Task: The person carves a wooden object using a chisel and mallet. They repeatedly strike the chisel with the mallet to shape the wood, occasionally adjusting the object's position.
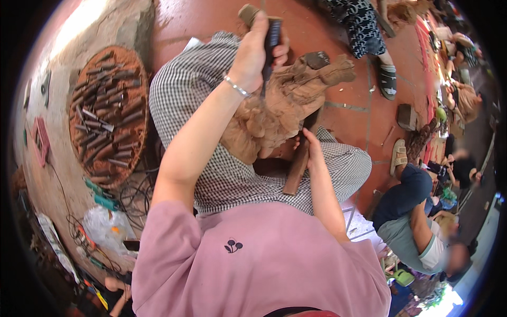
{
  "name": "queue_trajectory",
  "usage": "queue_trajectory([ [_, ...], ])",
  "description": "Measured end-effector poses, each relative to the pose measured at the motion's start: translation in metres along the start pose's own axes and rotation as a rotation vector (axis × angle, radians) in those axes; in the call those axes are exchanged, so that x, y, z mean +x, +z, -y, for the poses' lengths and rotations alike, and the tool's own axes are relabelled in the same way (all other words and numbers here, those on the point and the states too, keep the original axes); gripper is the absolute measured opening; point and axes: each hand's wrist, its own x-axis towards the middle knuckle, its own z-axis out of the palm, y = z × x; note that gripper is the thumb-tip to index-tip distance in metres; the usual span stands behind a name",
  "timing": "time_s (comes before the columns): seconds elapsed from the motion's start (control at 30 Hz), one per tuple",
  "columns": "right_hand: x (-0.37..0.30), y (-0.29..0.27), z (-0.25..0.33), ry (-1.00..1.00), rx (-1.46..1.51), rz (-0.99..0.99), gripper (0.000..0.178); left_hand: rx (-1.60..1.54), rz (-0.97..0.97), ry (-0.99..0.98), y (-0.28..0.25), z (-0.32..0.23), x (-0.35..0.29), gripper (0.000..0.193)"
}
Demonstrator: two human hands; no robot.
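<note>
Wood carving [274,113], brown and rough-cut, rests on my lap over my checked trousers [211,158], and everything else sits around it. Left of the carving, on the floor, lies a round tray [108,113] full of chisels. Right of the carving, another person [417,222] sits bent over. Above the carving, my left hand [256,50] is closed tight around a dark-handled tool [272,39]. Under the carving's lower edge, my right hand [311,150] curls around a wooden stick [298,166].
</note>
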Motion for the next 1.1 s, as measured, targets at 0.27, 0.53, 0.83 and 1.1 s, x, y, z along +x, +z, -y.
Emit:
queue_trajectory([
  [0.27, -0.043, 0.014, 0.051, -0.159, -0.075, 0.072, 0.023, 0.126, 0.010, 0.083, -0.012, 0.029, -0.015, 0.060],
  [0.53, -0.096, 0.025, 0.077, -0.167, -0.101, 0.180, 0.032, 0.037, 0.076, 0.067, -0.014, 0.035, -0.025, 0.057],
  [0.83, -0.153, 0.079, 0.125, -0.677, -0.764, 0.016, 0.030, 0.133, 0.113, 0.135, -0.005, 0.025, -0.037, 0.064],
  [1.1, -0.170, 0.127, 0.163, -1.096, -1.460, -0.103, 0.033, 0.253, 0.096, 0.231, -0.006, 0.030, -0.040, 0.062],
])
